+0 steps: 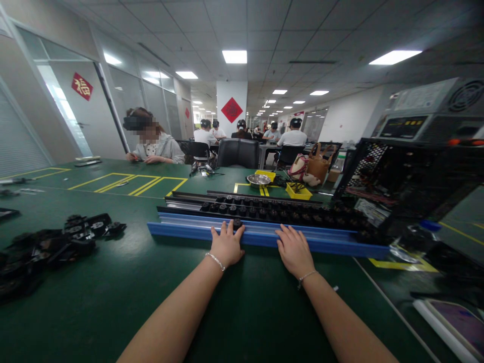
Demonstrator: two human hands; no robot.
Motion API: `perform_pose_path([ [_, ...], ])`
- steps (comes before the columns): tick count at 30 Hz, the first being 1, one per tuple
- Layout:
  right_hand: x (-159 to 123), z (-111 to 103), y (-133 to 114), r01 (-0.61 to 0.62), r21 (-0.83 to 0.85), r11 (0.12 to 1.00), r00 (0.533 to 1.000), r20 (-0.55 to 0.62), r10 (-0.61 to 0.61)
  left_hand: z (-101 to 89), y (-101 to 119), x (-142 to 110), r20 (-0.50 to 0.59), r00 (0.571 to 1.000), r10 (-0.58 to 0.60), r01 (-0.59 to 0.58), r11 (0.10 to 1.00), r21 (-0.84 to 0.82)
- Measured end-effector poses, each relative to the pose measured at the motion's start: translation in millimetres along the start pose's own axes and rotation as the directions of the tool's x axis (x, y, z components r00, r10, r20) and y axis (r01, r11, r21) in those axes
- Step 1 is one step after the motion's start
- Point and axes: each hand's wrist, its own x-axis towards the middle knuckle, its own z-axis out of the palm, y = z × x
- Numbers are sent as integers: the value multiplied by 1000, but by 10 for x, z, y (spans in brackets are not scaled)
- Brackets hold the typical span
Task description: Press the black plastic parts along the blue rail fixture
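Left hand: the left hand (227,248) lies palm down over the near side of the blue rail (181,231); fingers extended and spread, their tips at a small black part (237,223). Whether they grip it cannot be told.
Right hand: the right hand (295,250) rests over the same rail, well apart from the left; fingers released, nearly straight, grasping nothing visible.
Blue rail: runs crosswise beneath both sets of fingers, extending past them on either side.
Small black part: located at the rail, just beyond the left index and middle fingertips.
Black parts in rows: the rows of round black parts (272,210) stand directly beyond the fingers, among dark rails; individual details are too small to tell.
Loose pile: a pile of black parts (49,247) lies well left of the left fingers.
Containers: a metal bowl (258,179) and a yellow tray (298,191) sit farther beyond the fingers.
Computer case: an open black case (412,176) stands right of the right fingers.
Desk: green-topped desk (151,292), under and around the fingers.
Co-worker: one person (161,146) sits across the desk, far left beyond the fingers.
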Motion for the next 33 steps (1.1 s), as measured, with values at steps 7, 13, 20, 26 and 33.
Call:
perform_pose_path([
  [7, 6, 9, 19, 18, -9, 1000, 1000, -20, -18, 21, -5, 11, -20, 1000, -1, 1, 1000, -17],
  [13, 11, 8, 36, 16, -4, 1000, 1000, -13, -16, 25, -12, 22, -14, 1000, 5, -5, 1000, -22],
  [20, 42, 33, 46, -8, 3, 1000, 1000, 0, 8, 133, -48, 66, -132, 991, 16, -21, 999, -32],
  [26, 52, 60, 47, 5, 6, 1000, 999, -37, -5, 274, -43, 76, -311, 950, 21, -30, 999, -25],
  [33, 48, 73, 38, 22, -1, 1000, 997, -78, -22, 326, -36, 71, -410, 912, -20, -5, 998, -60],
])
